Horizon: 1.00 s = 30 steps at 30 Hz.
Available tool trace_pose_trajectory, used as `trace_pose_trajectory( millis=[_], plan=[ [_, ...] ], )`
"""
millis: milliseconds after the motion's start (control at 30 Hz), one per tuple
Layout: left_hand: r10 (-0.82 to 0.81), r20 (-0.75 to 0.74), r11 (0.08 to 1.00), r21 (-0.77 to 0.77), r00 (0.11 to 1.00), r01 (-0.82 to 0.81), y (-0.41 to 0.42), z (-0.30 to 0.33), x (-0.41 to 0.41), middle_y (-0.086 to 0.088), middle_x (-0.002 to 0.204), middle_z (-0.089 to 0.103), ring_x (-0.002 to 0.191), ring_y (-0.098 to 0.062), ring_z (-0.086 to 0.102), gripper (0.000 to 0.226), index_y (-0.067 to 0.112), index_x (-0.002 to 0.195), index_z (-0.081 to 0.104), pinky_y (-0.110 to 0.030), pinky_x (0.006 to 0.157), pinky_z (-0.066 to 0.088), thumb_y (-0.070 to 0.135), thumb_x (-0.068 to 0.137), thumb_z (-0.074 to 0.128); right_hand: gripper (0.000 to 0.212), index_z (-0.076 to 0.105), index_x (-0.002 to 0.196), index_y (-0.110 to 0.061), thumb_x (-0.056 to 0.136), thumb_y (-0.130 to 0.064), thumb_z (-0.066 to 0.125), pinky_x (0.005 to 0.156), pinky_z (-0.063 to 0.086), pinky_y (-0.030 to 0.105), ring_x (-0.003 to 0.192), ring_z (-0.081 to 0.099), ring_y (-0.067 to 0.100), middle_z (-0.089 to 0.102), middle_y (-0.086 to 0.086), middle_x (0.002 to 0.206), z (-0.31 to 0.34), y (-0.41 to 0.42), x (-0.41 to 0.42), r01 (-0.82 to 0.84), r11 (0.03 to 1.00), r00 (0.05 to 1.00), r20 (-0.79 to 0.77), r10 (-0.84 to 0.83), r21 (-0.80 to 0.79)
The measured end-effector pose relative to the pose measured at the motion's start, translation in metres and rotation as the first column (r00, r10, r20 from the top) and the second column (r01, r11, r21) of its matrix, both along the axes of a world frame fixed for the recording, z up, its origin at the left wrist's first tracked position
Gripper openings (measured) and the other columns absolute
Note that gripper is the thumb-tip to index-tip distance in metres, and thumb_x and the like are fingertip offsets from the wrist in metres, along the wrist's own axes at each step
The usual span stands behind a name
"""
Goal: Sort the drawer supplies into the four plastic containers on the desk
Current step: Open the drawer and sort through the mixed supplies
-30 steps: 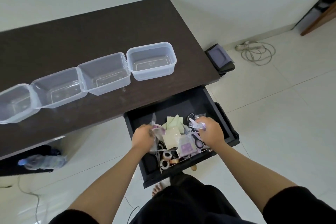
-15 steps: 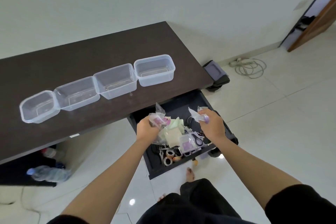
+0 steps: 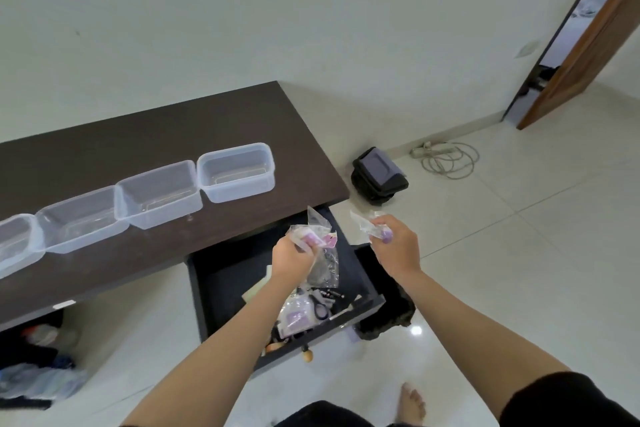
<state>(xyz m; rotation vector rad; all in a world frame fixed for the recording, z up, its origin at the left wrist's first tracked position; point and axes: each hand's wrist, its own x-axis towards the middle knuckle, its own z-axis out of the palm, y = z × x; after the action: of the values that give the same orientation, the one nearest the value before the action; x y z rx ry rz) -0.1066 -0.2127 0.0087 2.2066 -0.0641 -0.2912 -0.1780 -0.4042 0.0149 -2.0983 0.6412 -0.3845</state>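
drawer supplies, a jumble of small clear plastic packets, black clips and loops, lie heaped in the open black drawer that juts out under the front edge of the dark brown wooden desk. my left hand is above the drawer, fingers closed around a bunch of crinkled clear packets with pink and purple contents, one of which dangles down beside the wrist. my right hand is raised past the drawer's right side, pinching a small clear packet with a purple item between thumb and fingertips. on the desk, four clear rectangular plastic containers stand in a touching row running left from near the desk's right end, the leftmost cut by the frame edge; i see nothing in them. on the pale tiled floor beyond the desk sits a black bin with a grey lid, and near it a coiled white power strip cord.
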Motion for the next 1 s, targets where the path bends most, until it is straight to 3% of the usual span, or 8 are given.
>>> trace_pose_trajectory(
  millis=[133,200,267,433,533,700,900,1000],
  plan=[
    [-0.05,-0.07,0.998,-0.05,0.996,0.046,-0.083,-0.003,-0.02,0.005,0.065,0.061,0.055,-0.004,0.052,0.016,0.015,0.071,0.061,-0.009,0.048,0.039,0.019,0.086,0.059,0.021,0.068,0.099,-0.017,0.081,-0.007,0.069,0.07,0.053,0.03,0.084,0.064,0.024,0.07,0.005,0.097,-0.009,-0.067,-0.008,-0.003,1.0,1.0,-0.013,0.004,0.011],
    [-0.068,-0.105,0.997,-0.05,0.992,0.063,-0.119,-0.011,-0.028,0.009,0.065,0.059,0.06,-0.008,0.055,0.013,0.02,0.073,0.061,-0.017,0.057,0.043,0.014,0.085,0.062,0.022,0.068,0.096,-0.021,0.08,-0.006,0.069,0.069,0.056,0.037,0.08,0.065,0.024,0.07,0.003,0.093,-0.02,-0.098,-0.012,-0.002,1.0,1.0,-0.03,0.002,0.016],
    [-0.042,-0.122,0.999,0.016,0.992,0.044,-0.149,-0.023,-0.035,0.005,0.062,0.057,0.063,-0.016,0.057,0.014,0.014,0.072,0.061,-0.019,0.054,0.041,0.015,0.085,0.056,0.023,0.068,0.093,-0.025,0.079,-0.007,0.069,0.065,0.057,0.037,0.074,0.067,0.022,0.07,0.001,0.087,-0.034,-0.127,-0.015,-0.017,0.999,0.997,-0.074,0.02,0.037],
    [0.056,-0.228,0.996,0.085,0.972,-0.038,-0.199,-0.047,-0.06,0.006,0.061,0.051,0.056,-0.008,0.05,0.014,0.015,0.076,0.055,-0.015,0.046,0.035,0.013,0.088,0.048,0.022,0.069,0.094,-0.023,0.08,-0.007,0.069,0.058,0.051,0.02,0.068,0.065,0.017,0.071,-0.002,0.087,-0.067,-0.167,-0.025,-0.044,0.994,0.982,-0.179,0.062,0.101],
    [0.102,-0.309,0.99,0.122,0.945,-0.067,-0.218,-0.07,-0.068,-0.001,0.067,0.054,0.063,-0.016,0.051,0.011,0.007,0.079,0.054,-0.022,0.051,0.039,0.009,0.087,0.047,0.021,0.068,0.091,-0.024,0.079,-0.006,0.068,0.056,0.049,0.017,0.069,0.065,0.019,0.07,0.001,0.085,-0.089,-0.176,-0.027,-0.005,0.979,0.965,-0.254,0.058,0.203],
    [0.201,-0.439,0.976,0.165,0.876,-0.141,-0.239,-0.12,-0.056,-0.006,0.08,0.057,0.065,-0.016,0.048,0.012,0.002,0.091,0.056,-0.023,0.051,0.038,0.004,0.084,0.046,0.025,0.065,0.085,-0.024,0.076,-0.002,0.071,0.05,0.044,0.006,0.063,0.06,0.005,0.069,-0.003,0.086,-0.138,-0.185,-0.01,0.048,0.939,0.933,-0.351,0.079,0.34],
    [0.376,-0.457,0.921,0.28,0.806,-0.271,-0.248,-0.196,-0.009,-0.005,0.085,0.055,0.077,-0.024,0.05,0.011,0.006,0.095,0.06,-0.028,0.066,0.04,0.007,0.085,0.054,0.02,0.067,0.09,-0.014,0.074,-0.002,0.072,0.047,0.039,0.004,0.051,0.055,-0.004,0.063,-0.007,0.071,-0.217,-0.185,0.019,0.066,0.903,0.913,-0.391,0.117,0.424],
    [0.439,-0.458,0.892,0.323,0.773,-0.316,-0.246,-0.24,0.008,-0.007,0.088,0.056,0.081,-0.025,0.051,0.012,0.005,0.096,0.06,-0.028,0.069,0.039,0.004,0.086,0.053,0.022,0.067,0.091,-0.018,0.075,-0.004,0.071,0.047,0.04,0.005,0.051,0.055,-0.004,0.063,-0.01,0.072,-0.263,-0.178,0.029,0.032,0.899,0.903,-0.398,0.162,0.437]
  ],
)
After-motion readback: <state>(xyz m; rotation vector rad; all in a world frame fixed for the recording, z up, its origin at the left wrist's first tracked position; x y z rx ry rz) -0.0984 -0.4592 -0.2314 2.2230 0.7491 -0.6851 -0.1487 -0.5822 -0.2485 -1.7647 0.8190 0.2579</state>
